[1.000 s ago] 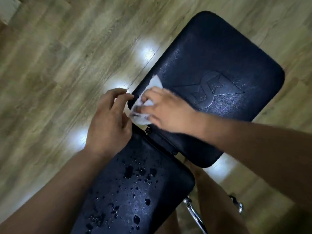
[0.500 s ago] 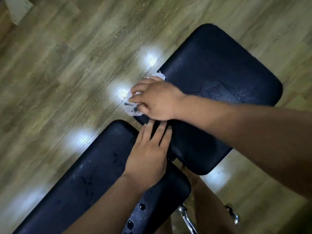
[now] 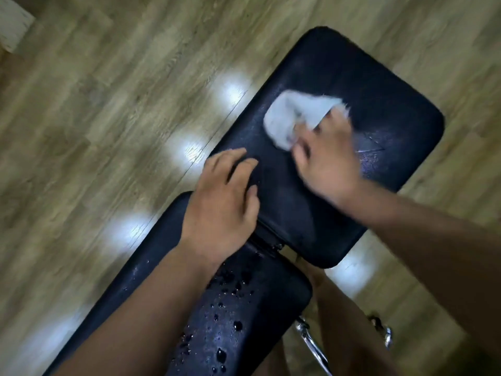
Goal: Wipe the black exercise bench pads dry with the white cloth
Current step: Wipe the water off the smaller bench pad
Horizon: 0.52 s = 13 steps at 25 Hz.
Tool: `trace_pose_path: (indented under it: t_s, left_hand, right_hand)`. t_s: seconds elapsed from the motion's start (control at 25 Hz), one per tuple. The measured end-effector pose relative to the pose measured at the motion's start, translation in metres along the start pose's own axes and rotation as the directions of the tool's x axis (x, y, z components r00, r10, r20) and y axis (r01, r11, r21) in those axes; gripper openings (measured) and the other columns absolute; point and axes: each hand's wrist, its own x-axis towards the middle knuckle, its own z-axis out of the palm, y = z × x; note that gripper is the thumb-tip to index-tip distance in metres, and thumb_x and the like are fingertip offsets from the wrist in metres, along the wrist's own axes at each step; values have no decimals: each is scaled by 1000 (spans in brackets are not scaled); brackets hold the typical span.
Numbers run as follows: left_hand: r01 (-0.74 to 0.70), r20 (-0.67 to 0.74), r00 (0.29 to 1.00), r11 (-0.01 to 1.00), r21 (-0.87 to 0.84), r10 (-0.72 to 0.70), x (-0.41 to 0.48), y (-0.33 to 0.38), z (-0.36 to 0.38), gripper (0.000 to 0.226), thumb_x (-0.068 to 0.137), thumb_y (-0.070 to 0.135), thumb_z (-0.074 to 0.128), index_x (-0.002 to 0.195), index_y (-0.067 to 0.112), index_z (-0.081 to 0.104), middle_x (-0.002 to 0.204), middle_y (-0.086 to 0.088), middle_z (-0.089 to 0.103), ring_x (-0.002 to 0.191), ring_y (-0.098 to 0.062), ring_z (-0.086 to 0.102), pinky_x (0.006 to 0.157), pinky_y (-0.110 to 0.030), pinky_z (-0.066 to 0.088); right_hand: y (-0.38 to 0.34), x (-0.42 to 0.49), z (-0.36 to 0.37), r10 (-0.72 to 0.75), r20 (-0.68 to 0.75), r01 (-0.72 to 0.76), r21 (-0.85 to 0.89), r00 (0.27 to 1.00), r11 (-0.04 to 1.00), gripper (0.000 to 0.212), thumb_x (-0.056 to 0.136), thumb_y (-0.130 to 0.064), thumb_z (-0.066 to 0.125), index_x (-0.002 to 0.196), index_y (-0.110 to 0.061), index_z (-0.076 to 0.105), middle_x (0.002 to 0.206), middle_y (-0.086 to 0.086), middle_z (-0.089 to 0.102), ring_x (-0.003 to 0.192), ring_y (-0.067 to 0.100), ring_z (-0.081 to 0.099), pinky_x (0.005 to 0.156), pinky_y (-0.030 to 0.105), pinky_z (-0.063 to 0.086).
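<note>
Indoor exercise space, either a home workout room or a small gym; the view does not settle which. A black padded bench (image 3: 292, 213) in two sections, a wide far pad (image 3: 379, 85) and a narrower near pad (image 3: 257, 299), stands on chromed tubular legs (image 3: 311, 346). The floor (image 3: 108, 131) is wood-grain laminate laid in planks, its glossy surface carrying a row of bright reflections (image 3: 233, 90). A pale object (image 3: 13, 25) sits at the upper left corner, too cropped to identify.

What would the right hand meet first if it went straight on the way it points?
The right hand would meet only the white cloth it holds; beyond, the far pad looks bare to its edge.
</note>
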Motion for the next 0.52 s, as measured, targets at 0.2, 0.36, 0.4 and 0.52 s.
trace_pose_path:
  t_s: [0.2,0.36,0.4,0.52]
  left_hand:
    - [-131,322,944,976,172,70,49,15,-15,74,84,23,70,148,19,33,158,-3,23,143,-25,17,109,-35,32]
    - [-279,520,852,892,355,59,84,45,0,118,73,52,77,153,33,-7,161,7,-17,148,-27,-11,121,-44,14]
    - [-306,525,848,871,383,67,95,54,5,125,68,55,80,152,34,-10,161,5,-19,148,-30,-12,121,-47,13]
    - [-361,577,816,812,459,37,122,74,21,142,56,58,85,151,33,-17,160,1,-26,147,-41,-11,117,-57,17]
  right_hand:
    - [-12,-90,-5,-425,201,404,137,883,904,26,86,-21,49,106,-18,67,105,11,62,98,34,56,89,46,47]
    - [116,-12,-39,120,-23,-121,-47,993,992,24,85,-24,47,100,-10,61,118,20,56,102,43,52,79,49,48]
    - [129,0,-43,253,-46,-254,-28,966,967,26,86,-25,47,102,-10,61,121,20,53,107,42,49,83,48,47]
    - [83,-22,-23,467,-133,-466,42,874,884,30,83,-24,45,105,-14,62,118,18,54,107,39,49,86,44,43]
